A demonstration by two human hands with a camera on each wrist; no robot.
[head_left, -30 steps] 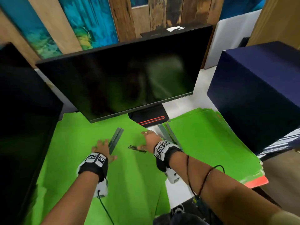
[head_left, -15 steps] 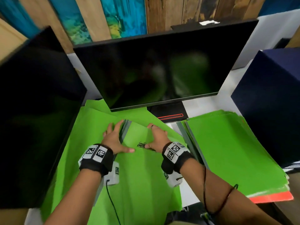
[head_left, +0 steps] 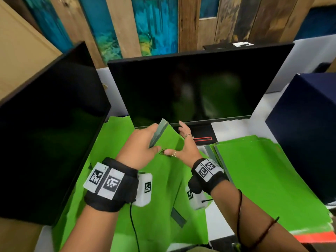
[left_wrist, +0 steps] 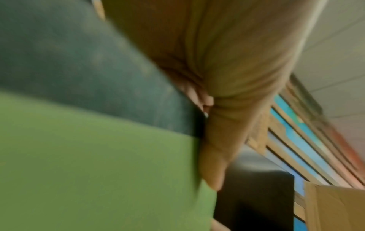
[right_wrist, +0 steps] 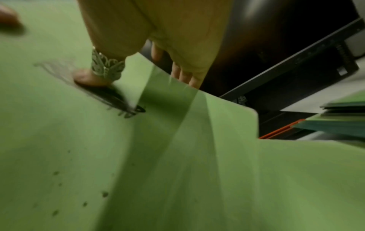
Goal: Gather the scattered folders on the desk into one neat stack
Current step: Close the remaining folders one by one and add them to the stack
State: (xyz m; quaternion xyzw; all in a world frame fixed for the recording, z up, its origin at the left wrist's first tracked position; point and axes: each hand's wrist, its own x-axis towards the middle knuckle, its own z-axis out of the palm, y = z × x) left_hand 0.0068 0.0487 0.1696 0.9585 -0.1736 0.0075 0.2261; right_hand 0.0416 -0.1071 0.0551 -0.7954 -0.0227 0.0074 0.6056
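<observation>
A green folder (head_left: 169,142) with a grey-green spine (head_left: 158,134) is tilted up off the desk in front of the middle monitor. My left hand (head_left: 141,144) grips it at the spine; in the left wrist view the fingers (left_wrist: 227,109) curl round the dark spine (left_wrist: 79,70). My right hand (head_left: 181,144) pinches the folder's far right edge, with the ringed thumb (right_wrist: 88,76) on top and the fingers behind. More green folders (head_left: 112,135) lie spread underneath. A stack of green folders (head_left: 263,179) lies at the right, with an orange one (head_left: 312,239) at the bottom.
A dark monitor (head_left: 190,91) stands close behind the hands, with its red-striped base (head_left: 201,138). A second black screen (head_left: 45,133) walls off the left. A dark blue box (head_left: 305,124) stands right of the stack. Bare white desk (head_left: 234,128) shows between base and stack.
Both hands lay flat on the folder before. Now they have taken hold of it, and its spine end has come up off the desk towards the monitor.
</observation>
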